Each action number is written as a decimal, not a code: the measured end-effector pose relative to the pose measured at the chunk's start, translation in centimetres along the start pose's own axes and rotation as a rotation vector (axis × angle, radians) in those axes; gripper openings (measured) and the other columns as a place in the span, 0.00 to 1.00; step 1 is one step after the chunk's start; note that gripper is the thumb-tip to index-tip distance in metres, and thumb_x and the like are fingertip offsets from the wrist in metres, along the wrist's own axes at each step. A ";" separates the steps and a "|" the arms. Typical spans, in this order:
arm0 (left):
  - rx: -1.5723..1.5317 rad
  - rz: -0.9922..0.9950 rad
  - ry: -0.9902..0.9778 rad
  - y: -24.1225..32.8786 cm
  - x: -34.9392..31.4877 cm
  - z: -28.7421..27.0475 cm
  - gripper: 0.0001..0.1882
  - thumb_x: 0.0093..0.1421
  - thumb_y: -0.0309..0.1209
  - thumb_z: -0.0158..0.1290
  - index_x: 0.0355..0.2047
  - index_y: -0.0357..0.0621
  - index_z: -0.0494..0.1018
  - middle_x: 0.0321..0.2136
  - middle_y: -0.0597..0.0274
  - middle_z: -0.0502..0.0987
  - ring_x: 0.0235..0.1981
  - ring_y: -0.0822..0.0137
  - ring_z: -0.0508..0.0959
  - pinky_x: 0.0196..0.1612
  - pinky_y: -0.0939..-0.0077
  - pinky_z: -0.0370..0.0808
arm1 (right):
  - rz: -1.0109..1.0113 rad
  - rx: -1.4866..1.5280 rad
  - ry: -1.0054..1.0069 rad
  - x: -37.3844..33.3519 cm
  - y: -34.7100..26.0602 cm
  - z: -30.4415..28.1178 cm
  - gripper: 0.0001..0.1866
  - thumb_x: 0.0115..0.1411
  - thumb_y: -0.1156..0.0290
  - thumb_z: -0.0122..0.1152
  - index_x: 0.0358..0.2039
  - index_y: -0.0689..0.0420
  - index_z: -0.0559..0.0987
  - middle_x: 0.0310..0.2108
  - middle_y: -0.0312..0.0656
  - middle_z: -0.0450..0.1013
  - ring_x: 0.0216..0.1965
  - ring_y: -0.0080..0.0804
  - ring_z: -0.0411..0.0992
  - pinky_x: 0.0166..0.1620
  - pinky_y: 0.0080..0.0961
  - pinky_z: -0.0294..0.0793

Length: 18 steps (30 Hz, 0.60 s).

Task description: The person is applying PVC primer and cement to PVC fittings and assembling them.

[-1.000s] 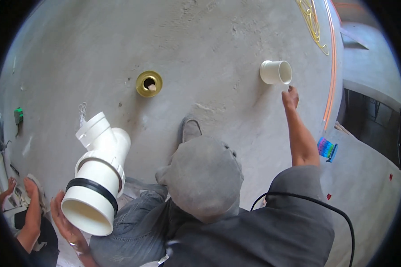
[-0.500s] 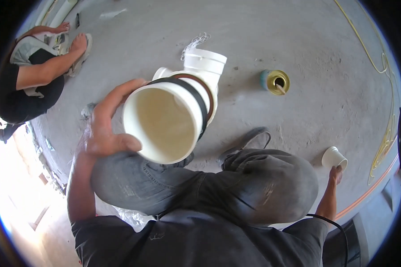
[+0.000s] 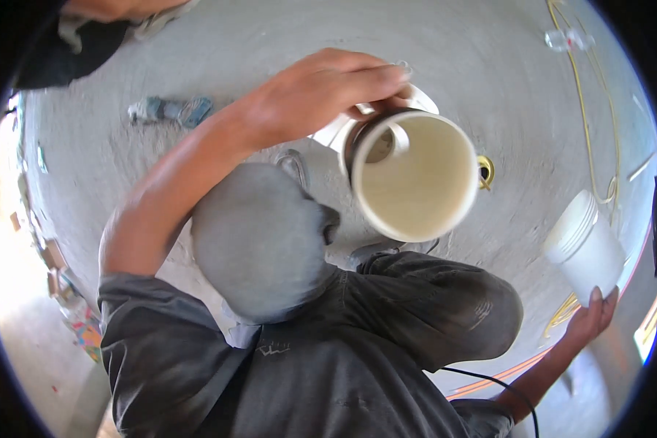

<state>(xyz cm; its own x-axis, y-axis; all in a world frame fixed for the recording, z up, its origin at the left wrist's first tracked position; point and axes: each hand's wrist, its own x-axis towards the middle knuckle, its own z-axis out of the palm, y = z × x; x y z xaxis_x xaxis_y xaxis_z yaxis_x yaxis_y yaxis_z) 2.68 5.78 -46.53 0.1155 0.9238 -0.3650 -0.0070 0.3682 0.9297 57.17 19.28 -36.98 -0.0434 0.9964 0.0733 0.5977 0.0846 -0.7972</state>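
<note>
Grey floor (image 3: 255,44) all round the fitting (image 3: 423,186). Power tool (image 3: 171,111), bluish, lies well left of it; co-worker (image 3: 87,55) farther off, up-left. Yellow line (image 3: 581,102) runs well right of the fitting w/ a clear thing (image 3: 569,39) by it, kind unclear. Black cable (image 3: 515,390) + orange lines (image 3: 489,383) below-right, well apart; R knee (image 3: 474,314) just below-right.

Brass-col. can (image 3: 487,173) pokes out behind the fitting's right rim, mostly hidden. Co-worker cut off by frame edge. Fitting's far end blocked by its own mouth & L hand (image 3: 328,95); thumb hard to make out.

Fitting: white, wide round mouth facing cam., dark band behind rim, smaller opening visible deep inside. It's held up off floor, L hand grasping its upper-left side, fingers bent over. R hand (image 3: 595,317) grips lower end of a white cylinder (image 3: 591,252), ridged near its upper end, well right of & below the fitting.
</note>
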 end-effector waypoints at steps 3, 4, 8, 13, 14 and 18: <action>0.056 0.049 0.023 -0.4 -0.6 -0.2 0.29 0.69 0.53 0.42 0.46 0.37 0.76 0.42 0.56 0.80 0.45 0.64 0.78 0.50 0.67 0.72 | -0.224 -0.143 -0.006 -1.7 -10.3 5.4 0.34 0.49 0.67 0.56 0.57 0.72 0.67 0.49 0.60 0.70 0.49 0.50 0.71 0.52 0.39 0.73; 0.029 0.064 0.042 -0.6 -0.7 -0.1 0.29 0.69 0.53 0.42 0.46 0.37 0.76 0.42 0.56 0.80 0.45 0.64 0.78 0.50 0.67 0.72 | -0.321 -0.250 0.024 -3.0 -12.8 7.1 0.35 0.48 0.67 0.56 0.57 0.70 0.68 0.49 0.61 0.70 0.49 0.51 0.72 0.50 0.39 0.75; 0.228 0.147 0.029 0.7 -1.2 -0.5 0.35 0.68 0.58 0.40 0.41 0.33 0.77 0.38 0.49 0.79 0.42 0.58 0.78 0.48 0.64 0.73 | -0.560 -0.525 0.068 -8.0 -19.6 12.1 0.34 0.47 0.67 0.55 0.55 0.69 0.70 0.47 0.59 0.72 0.45 0.53 0.74 0.45 0.40 0.77; 0.118 0.184 0.000 -0.6 -1.2 -1.1 0.42 0.65 0.64 0.38 0.41 0.30 0.77 0.35 0.44 0.79 0.39 0.55 0.79 0.49 0.62 0.73 | -1.046 -0.603 -0.749 -7.8 -26.7 17.6 0.15 0.49 0.65 0.56 0.32 0.64 0.81 0.30 0.47 0.79 0.31 0.43 0.78 0.36 0.33 0.77; 0.112 0.162 0.036 -0.5 -1.1 -0.9 0.43 0.65 0.65 0.37 0.39 0.30 0.77 0.35 0.44 0.79 0.40 0.55 0.79 0.49 0.63 0.73 | -1.038 -0.618 -0.746 -8.1 -26.9 18.2 0.15 0.49 0.65 0.56 0.32 0.64 0.81 0.30 0.47 0.79 0.31 0.43 0.78 0.36 0.33 0.77; 0.086 0.117 0.055 -0.4 -0.9 -1.0 0.42 0.64 0.67 0.38 0.36 0.32 0.77 0.33 0.47 0.79 0.40 0.59 0.78 0.47 0.65 0.73 | -1.011 -0.614 -0.764 -9.9 -27.2 21.1 0.06 0.42 0.78 0.59 0.23 0.55 0.74 0.26 0.43 0.76 0.23 0.38 0.74 0.26 0.30 0.70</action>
<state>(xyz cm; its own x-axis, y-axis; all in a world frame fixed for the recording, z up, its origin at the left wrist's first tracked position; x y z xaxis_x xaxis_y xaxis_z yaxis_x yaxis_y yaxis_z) 1.62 4.89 -46.56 0.0644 0.9652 -0.2535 0.0678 0.2492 0.9661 24.44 7.34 -28.73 -0.9575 0.2844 -0.0477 0.2882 0.9371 -0.1970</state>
